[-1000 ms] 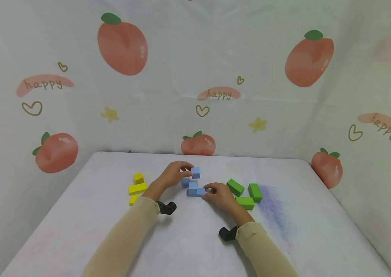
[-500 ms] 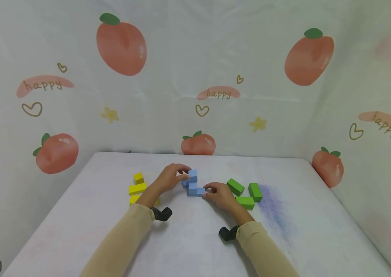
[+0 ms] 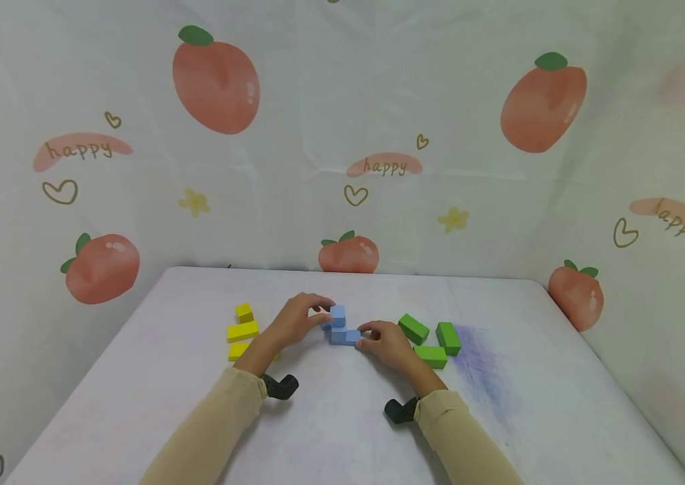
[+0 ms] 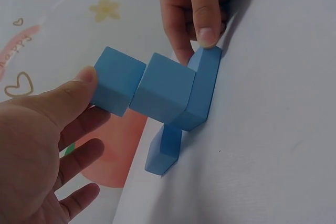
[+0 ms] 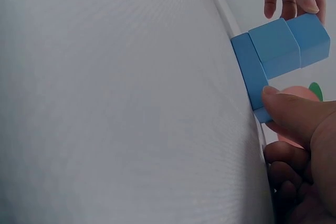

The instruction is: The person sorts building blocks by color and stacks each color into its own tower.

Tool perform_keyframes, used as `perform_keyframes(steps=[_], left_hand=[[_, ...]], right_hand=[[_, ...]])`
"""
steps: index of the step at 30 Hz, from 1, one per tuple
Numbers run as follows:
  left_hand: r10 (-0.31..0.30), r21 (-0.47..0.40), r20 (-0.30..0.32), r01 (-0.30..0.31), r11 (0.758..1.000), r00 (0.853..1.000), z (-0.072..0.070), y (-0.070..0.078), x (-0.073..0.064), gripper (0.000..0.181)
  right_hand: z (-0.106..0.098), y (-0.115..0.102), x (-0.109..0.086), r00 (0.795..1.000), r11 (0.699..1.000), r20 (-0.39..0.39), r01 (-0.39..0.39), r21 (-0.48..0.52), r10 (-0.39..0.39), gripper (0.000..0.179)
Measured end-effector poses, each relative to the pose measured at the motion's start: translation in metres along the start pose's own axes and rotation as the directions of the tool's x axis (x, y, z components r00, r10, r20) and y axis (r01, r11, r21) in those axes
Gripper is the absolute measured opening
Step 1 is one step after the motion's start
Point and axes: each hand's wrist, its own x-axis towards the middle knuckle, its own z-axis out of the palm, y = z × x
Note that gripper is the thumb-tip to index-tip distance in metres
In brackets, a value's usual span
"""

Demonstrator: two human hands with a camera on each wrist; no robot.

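Three blue pieces form a small stack at the table's middle. A long flat blue block (image 4: pixel 207 85) lies at the bottom, and a blue cube (image 4: pixel 163 87) stands on it. A second blue cube (image 3: pixel 337 316), pinched between thumb and fingers of my left hand (image 3: pixel 300 318), sits on top, its face against the cube below. My right hand (image 3: pixel 389 345) grips the free right end of the flat block, its thumb on the side in the right wrist view. Another blue block (image 4: pixel 163 150) lies behind the stack, partly hidden by the left hand in the head view.
Several yellow blocks (image 3: pixel 242 331) lie to the left, some partly behind the left forearm. Three green blocks (image 3: pixel 448 338) lie just right of the right hand. A printed cloth (image 3: pixel 294 202) hangs behind the white table (image 3: pixel 330 417).
My left hand has brought its blue cube left and down, from above the table behind the stack onto the lower cube. The right hand has stayed at the flat block's end.
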Motion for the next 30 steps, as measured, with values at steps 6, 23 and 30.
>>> perform_keyframes(steps=[6,23,30], left_hand=[[0.033,-0.003,-0.022,-0.033,0.999,0.999,0.003,0.003,-0.005,0.030],[0.011,-0.014,-0.050,-0.012,1.000,0.999,0.007,0.006,-0.011,0.039],[-0.018,0.009,-0.037,0.019,1.000,0.999,0.010,0.005,-0.015,0.050]], right_hand=[[0.001,0.002,0.000,1.000,1.000,0.002,0.006,0.005,-0.006,0.028],[-0.001,0.001,-0.001,1.000,1.000,0.008,0.007,0.012,-0.007,0.028],[-0.001,0.000,-0.002,1.000,1.000,-0.003,0.013,0.005,-0.013,0.027]])
